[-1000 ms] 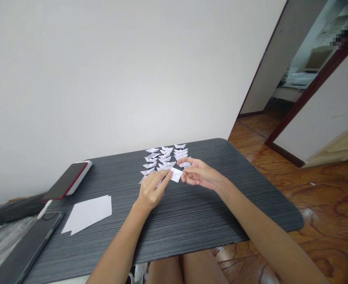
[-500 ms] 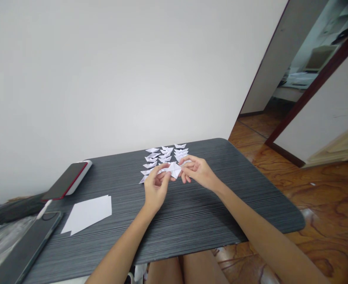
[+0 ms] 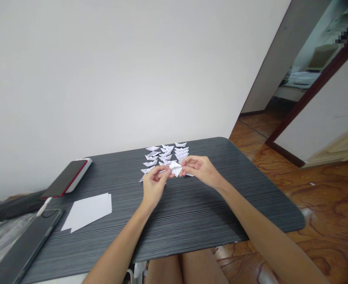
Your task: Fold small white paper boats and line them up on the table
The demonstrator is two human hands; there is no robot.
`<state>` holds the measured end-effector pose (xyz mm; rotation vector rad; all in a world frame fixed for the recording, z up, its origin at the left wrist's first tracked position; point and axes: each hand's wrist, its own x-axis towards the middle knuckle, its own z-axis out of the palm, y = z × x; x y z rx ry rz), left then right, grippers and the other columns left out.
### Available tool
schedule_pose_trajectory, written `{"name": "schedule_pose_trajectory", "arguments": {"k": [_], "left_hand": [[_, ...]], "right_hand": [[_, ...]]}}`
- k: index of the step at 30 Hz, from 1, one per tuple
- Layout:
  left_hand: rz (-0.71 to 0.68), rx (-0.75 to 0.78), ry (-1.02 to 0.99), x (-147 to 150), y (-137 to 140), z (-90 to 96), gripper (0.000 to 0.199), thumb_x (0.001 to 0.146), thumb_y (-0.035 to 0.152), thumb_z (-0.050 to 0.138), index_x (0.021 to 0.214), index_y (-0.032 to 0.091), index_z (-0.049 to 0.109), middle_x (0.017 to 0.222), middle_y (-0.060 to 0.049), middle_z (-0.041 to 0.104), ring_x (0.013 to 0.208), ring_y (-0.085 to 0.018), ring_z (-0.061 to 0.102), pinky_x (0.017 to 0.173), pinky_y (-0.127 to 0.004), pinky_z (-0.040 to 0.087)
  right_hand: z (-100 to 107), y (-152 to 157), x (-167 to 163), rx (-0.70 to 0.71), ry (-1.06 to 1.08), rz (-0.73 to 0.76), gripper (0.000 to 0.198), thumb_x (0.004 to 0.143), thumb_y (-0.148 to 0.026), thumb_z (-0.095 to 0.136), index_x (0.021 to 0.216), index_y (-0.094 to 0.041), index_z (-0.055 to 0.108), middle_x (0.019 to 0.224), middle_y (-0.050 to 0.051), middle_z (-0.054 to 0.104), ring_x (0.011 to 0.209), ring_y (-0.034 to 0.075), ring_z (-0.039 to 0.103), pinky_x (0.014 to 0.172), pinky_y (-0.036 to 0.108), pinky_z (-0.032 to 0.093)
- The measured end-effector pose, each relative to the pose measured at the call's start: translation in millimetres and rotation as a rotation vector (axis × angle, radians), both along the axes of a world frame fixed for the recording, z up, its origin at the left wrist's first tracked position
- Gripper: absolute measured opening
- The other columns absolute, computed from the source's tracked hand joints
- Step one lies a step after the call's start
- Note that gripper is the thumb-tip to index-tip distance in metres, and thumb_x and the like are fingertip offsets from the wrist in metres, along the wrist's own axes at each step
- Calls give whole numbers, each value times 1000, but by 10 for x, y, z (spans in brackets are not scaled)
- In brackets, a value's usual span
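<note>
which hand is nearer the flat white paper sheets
Left. The left hand is to the right of the flat white paper sheets and farther back; the right hand is farther right, past the left.

paper boats [image 3: 165, 157] on table [image 3: 247, 177]; folded paper [image 3: 176, 169] before boats; sheets [image 3: 88, 211] left; phone [image 3: 28, 248] farther left

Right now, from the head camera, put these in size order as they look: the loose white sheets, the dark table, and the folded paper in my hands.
Largest to smallest:
1. Dark table
2. Loose white sheets, overlapping each other
3. Folded paper, clearly smallest, though partly covered
</note>
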<state>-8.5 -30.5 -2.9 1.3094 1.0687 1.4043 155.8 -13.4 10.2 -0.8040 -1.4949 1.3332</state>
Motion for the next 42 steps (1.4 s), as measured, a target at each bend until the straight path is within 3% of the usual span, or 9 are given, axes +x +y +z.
{"name": "schedule_pose_trajectory", "arguments": {"k": [5, 11, 15, 18, 24, 29, 36, 42], "left_hand": [[5, 43, 82, 22, -20, 0, 15, 65, 25, 62, 74, 12, 60, 71, -3, 64, 59, -14, 63, 53, -22, 49], [116, 55, 91, 42, -52, 3, 16, 64, 25, 63, 73, 13, 61, 70, -3, 64, 57, -13, 61, 53, -21, 50], [129, 57, 84, 41, -48, -7, 16, 62, 24, 65, 73, 12, 61, 72, -3, 65, 56, -12, 61, 56, -22, 51], [113, 57, 84, 35, -35, -25, 16, 62, 23, 65, 72, 11, 63, 72, -4, 66, 58, -13, 62, 59, -23, 51], [121, 38, 44, 29, -24, -39, 15, 59, 21, 67, 71, 11, 65, 76, -6, 68, 68, -16, 63, 69, -27, 51], [95, 22, 12, 28, -18, -31, 12, 59, 19, 67, 68, 11, 66, 76, -6, 68, 71, -17, 64, 74, -30, 51], [72, 102, 110, 15, -7, -85, 14, 63, 21, 64, 73, 11, 63, 80, -6, 66, 71, -15, 62, 70, -28, 51], [16, 397, 450, 33, -41, -83, 13, 71, 19, 57, 81, 15, 63, 84, -5, 63, 77, -13, 58, 66, -24, 48]], "right_hand": [[-54, 24, -15, 64, -53, -88, 13, 69, -25, 59, 76, -14, 54, 64, 1, 58, 63, 13, 60, 63, 28, 47], [-41, -19, -88, -8, 10, -66, 19, 67, -30, 61, 74, -14, 52, 58, -1, 56, 41, 11, 56, 36, 20, 42], [-33, -23, -103, -115, 106, -92, 20, 62, -26, 66, 70, -12, 53, 57, 1, 61, 54, 15, 63, 54, 26, 50], [-48, -5, -85, -168, 151, -110, 20, 59, -24, 68, 69, -11, 55, 60, 3, 64, 60, 16, 64, 63, 28, 50], [-90, 31, -49, -200, 154, -85, 16, 58, -19, 67, 68, -10, 58, 65, 5, 66, 64, 14, 63, 67, 26, 48], [-99, 48, -42, -240, 139, -102, 14, 55, -15, 68, 63, -10, 58, 69, 6, 65, 63, 13, 62, 60, 23, 46], [-69, 53, -35, -119, 138, -76, 35, 59, -13, 63, 93, -16, 51, 77, 2, 62, 63, 12, 61, 55, 21, 44], [-39, -13, -52, 35, -66, -73, 16, 65, -17, 58, 79, -15, 52, 72, 1, 58, 61, 12, 60, 50, 21, 44]]}}
